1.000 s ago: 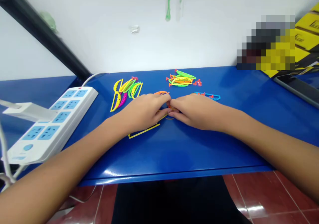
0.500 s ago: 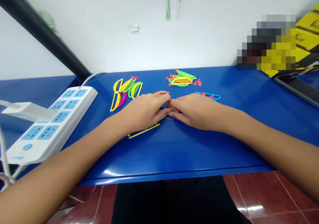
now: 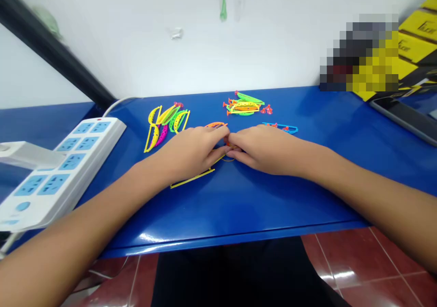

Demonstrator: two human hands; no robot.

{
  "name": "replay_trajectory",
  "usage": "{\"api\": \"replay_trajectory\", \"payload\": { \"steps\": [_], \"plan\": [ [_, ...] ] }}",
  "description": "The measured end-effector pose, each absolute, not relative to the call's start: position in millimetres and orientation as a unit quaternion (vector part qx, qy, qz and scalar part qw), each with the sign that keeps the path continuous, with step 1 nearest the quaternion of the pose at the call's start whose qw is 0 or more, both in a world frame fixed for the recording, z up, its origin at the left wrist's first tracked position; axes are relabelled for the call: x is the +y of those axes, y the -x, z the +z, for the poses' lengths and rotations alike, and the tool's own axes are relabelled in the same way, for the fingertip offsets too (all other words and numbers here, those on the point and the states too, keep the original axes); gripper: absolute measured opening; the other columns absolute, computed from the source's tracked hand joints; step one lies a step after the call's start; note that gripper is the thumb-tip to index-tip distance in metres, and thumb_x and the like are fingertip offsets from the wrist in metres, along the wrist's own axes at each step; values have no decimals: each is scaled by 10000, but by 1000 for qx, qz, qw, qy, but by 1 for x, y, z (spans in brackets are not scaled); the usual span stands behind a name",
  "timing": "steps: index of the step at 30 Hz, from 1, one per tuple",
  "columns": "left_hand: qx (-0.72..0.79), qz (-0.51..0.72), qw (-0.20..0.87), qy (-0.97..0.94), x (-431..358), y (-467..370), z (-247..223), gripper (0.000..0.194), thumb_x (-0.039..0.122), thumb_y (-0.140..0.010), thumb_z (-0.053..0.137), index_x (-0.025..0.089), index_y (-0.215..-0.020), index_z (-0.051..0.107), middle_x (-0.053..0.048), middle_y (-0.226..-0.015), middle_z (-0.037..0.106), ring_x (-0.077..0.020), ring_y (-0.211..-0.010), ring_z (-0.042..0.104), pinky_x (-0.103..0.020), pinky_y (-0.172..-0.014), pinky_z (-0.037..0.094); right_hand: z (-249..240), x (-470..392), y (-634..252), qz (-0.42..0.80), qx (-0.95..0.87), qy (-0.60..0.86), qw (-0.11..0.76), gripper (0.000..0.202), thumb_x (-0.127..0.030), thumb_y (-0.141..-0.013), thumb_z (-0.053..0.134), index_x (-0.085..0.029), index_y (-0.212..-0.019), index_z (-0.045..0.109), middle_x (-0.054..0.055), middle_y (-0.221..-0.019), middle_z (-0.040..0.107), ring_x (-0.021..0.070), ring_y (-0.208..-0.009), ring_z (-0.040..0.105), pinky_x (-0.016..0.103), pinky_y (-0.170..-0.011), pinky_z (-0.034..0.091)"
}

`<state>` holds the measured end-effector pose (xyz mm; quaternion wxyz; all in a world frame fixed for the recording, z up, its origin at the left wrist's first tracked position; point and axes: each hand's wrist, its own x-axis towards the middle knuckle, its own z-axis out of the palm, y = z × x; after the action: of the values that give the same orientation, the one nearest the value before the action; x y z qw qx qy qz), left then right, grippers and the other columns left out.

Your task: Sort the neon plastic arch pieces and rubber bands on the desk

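My left hand (image 3: 198, 150) and my right hand (image 3: 262, 150) meet fingertip to fingertip above the blue table. Both are pinched closed round a small orange-red piece (image 3: 229, 143), mostly hidden by the fingers. A thin loop (image 3: 228, 159) shows just under the fingertips. Below my left hand lies a thin yellow stick piece (image 3: 193, 178). An orange bow piece (image 3: 215, 124) sits behind my left fingers. Just behind my right hand is a blue bow (image 3: 290, 129) with red bits.
Yellow, green and magenta toy bows (image 3: 167, 120) lie at the back left. Another pile of bows (image 3: 244, 104) is at the back centre, beside red suction tips (image 3: 268, 109). A white power strip (image 3: 71, 161) stands left, a phone (image 3: 406, 118) right, near yellow boxes (image 3: 416, 43).
The whole view has shifted slightly, so the table items appear a little further left. Both hands keep the same pinch at the same place on the table.
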<state>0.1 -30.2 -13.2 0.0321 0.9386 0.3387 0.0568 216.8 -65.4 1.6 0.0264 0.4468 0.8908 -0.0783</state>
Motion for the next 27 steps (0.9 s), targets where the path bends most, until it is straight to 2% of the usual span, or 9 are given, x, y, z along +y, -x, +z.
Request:
{"api": "replay_trajectory", "payload": {
  "steps": [10, 14, 20, 24, 27],
  "plan": [
    [349, 30, 56, -935, -31, -2, -9, 233, 403, -1105, 487, 226, -1115, 638, -90, -1007, 768, -306, -876, 752, -356, -708, 472, 6, -66, -216, -80, 890, -447, 41, 325, -359, -1174, 471, -138, -1208, 707, 171, -1206, 794, 284, -956, 753, 354, -792, 457],
    [346, 41, 66, -935, -30, -1, -10, 247, 410, -1103, 497, 227, -1153, 655, -68, -927, 742, -277, -802, 718, -339, -677, 448, 5, -66, -216, -87, 888, -450, 38, 317, -358, -1171, 479, -139, -1203, 707, 169, -1175, 797, 278, -917, 749, 349, -767, 447],
    [336, 65, 88, -936, -27, 0, -12, 205, 389, -1089, 538, 223, -1093, 659, -39, -845, 710, -244, -718, 683, -339, -716, 477, -1, -63, -219, -89, 890, -447, 17, 287, -370, -1162, 505, -162, -1163, 703, 154, -1106, 803, 270, -870, 737, 338, -734, 423],
    [336, 75, 93, -934, -26, 1, -13, 212, 386, -1084, 562, 221, -1136, 685, -26, -803, 706, -233, -686, 670, -319, -665, 427, -2, -63, -219, -90, 892, -443, 14, 288, -368, -1159, 509, -163, -1128, 709, 144, -1074, 801, 258, -854, 728, 333, -718, 399],
    [334, 87, 101, -933, -25, 2, -12, 222, 391, -1088, 564, 219, -1047, 699, -19, -745, 694, -218, -652, 647, -310, -643, 392, -3, -61, -219, -92, 895, -436, -1, 279, -354, -1149, 531, -160, -1083, 720, 134, -1040, 794, 249, -832, 704, 336, -713, 374]
  ]
}}
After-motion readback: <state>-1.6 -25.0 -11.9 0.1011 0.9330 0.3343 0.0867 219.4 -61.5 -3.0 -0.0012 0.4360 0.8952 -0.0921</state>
